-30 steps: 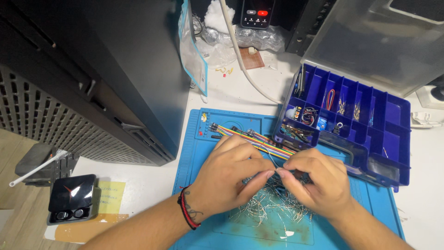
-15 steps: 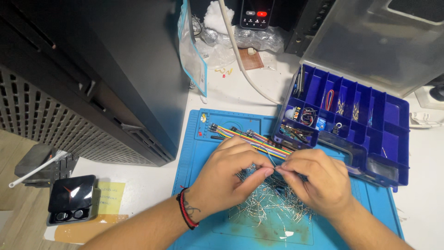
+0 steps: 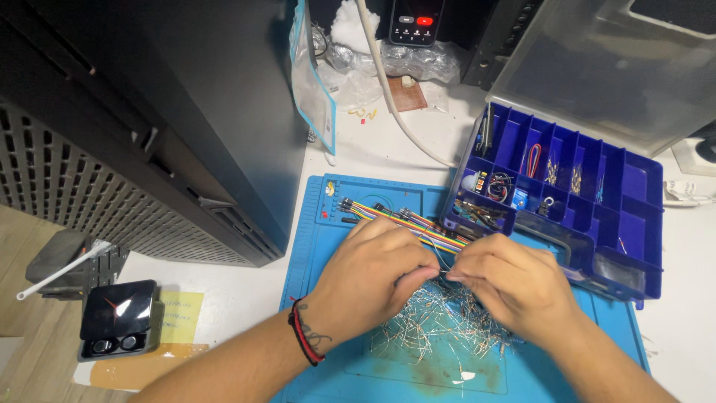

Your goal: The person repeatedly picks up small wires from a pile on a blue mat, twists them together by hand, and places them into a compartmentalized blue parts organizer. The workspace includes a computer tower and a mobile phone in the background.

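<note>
My left hand (image 3: 377,272) and my right hand (image 3: 511,287) meet over a blue work mat (image 3: 328,246). Their fingertips pinch together on a thin wire-legged component (image 3: 444,274) between them. Under both hands lies a loose pile of small metal-legged parts (image 3: 440,328). A rainbow ribbon of jumper wires (image 3: 388,216) runs across the mat just beyond my fingers. A red and black band circles my left wrist.
A blue compartment box (image 3: 597,201) with small parts sits at the right, its clear lid (image 3: 619,67) raised behind. A large black case (image 3: 149,112) stands at the left. A black earbud case (image 3: 119,317) lies on a yellow note. A white cable (image 3: 388,89) crosses the desk.
The black piece seen between my hands earlier is no longer visible. My fingertips have closed together on a thin wire part above the pile.
</note>
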